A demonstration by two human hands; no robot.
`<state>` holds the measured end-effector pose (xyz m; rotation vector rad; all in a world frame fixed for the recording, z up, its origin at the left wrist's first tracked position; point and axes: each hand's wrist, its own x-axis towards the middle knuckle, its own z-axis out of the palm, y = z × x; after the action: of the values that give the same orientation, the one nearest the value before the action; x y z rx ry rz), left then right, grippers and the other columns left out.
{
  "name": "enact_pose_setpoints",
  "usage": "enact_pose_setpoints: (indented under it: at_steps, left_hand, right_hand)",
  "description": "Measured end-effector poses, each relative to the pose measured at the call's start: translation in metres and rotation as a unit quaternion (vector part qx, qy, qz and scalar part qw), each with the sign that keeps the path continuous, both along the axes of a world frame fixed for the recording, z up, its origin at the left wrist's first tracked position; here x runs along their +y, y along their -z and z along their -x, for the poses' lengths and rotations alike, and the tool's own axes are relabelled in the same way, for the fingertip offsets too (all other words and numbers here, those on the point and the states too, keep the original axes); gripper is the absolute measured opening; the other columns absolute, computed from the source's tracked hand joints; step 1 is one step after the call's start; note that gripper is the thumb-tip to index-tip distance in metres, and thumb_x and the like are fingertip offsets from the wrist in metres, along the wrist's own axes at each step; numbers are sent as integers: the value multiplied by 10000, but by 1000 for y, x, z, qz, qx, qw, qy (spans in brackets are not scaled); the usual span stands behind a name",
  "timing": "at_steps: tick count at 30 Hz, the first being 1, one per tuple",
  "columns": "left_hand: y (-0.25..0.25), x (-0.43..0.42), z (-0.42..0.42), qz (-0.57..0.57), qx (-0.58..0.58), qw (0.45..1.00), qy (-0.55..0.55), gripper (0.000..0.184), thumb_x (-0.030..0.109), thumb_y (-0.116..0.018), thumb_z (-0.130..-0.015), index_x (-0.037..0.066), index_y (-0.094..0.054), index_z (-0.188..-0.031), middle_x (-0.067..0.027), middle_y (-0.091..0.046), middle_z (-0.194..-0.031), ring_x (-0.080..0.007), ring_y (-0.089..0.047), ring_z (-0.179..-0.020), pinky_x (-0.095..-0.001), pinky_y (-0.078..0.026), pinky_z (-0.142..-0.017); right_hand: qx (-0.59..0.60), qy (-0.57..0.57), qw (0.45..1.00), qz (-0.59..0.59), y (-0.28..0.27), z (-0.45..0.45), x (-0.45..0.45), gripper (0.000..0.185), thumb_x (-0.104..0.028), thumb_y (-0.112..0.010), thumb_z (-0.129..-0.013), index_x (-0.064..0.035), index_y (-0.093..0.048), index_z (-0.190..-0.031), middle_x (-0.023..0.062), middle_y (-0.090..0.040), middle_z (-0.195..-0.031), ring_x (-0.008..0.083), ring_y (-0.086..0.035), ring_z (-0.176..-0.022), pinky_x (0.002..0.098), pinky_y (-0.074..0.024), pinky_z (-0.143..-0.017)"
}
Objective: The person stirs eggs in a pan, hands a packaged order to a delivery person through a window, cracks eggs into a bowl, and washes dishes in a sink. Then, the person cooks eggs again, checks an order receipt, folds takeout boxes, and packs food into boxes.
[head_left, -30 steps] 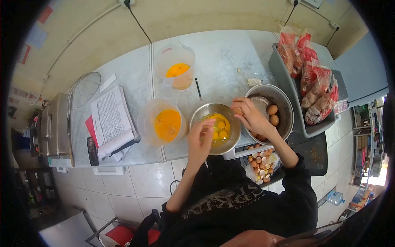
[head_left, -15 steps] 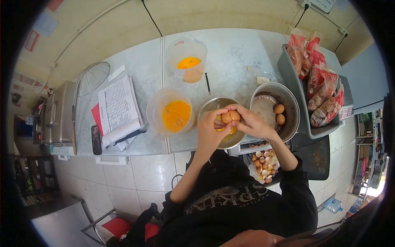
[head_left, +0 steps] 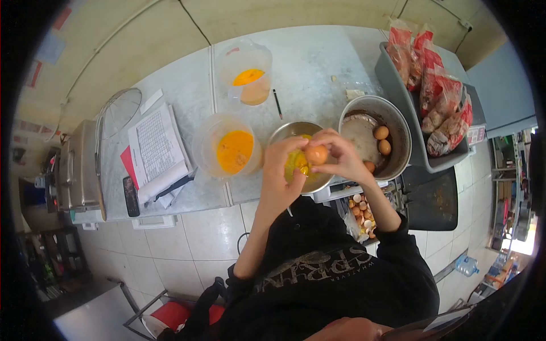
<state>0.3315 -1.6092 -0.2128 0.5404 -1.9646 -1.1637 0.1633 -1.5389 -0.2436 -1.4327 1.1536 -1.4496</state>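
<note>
Over the steel bowl (head_left: 321, 181), both hands hold a brown egg (head_left: 316, 154) whose shell is parted, with yolk and white showing between the fingers. My left hand (head_left: 281, 169) is closed on the left part of the shell, largely hidden behind its fingers. My right hand (head_left: 344, 157) grips the rounded right part. Yellow egg content lies in the bowl, partly covered by the hands. To the right, a deep metal pot (head_left: 402, 122) holds several whole brown eggs (head_left: 381, 132). A plastic jug (head_left: 203, 142) of beaten egg stands left of the bowl.
Another jug (head_left: 260, 55) with egg stands behind, beside a pencil (head_left: 277, 104). Papers (head_left: 154, 149), a phone (head_left: 131, 196) and a whisk (head_left: 119, 111) lie left. A grey crate (head_left: 398, 94) holds bagged meat at right. Broken shells (head_left: 360, 213) fill a container below the table edge.
The egg went from my right hand at the pot into both hands over the bowl. Its cracked shell has now come apart, with the contents showing. The camera view has shifted slightly.
</note>
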Motion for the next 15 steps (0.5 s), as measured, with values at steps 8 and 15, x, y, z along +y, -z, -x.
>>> enact_pose_setpoints:
  at_steps: [8,15]
  left_hand:
    - [-23,4,-46,34,71,995,-58,318,43,-527,-753,37,-466,-1064,-131,-484,-1100,-226,-450,-1060,-328,-343,-887]
    - [-15,9,-33,-43,111,992,-35,278,-13,-499,-753,35,-474,-1026,-133,-481,-1070,-218,-469,-1026,-312,-361,-868]
  right_hand:
    - [328,254,890,-188,-46,72,170,585,-456,-743,-518,-91,-639,-963,54,-565,-927,209,-497,-892,332,-356,-814]
    - [488,23,853,-180,26,95,73,364,-48,-644,-586,-117,-589,-939,91,-562,-931,297,-519,-883,370,-406,-777]
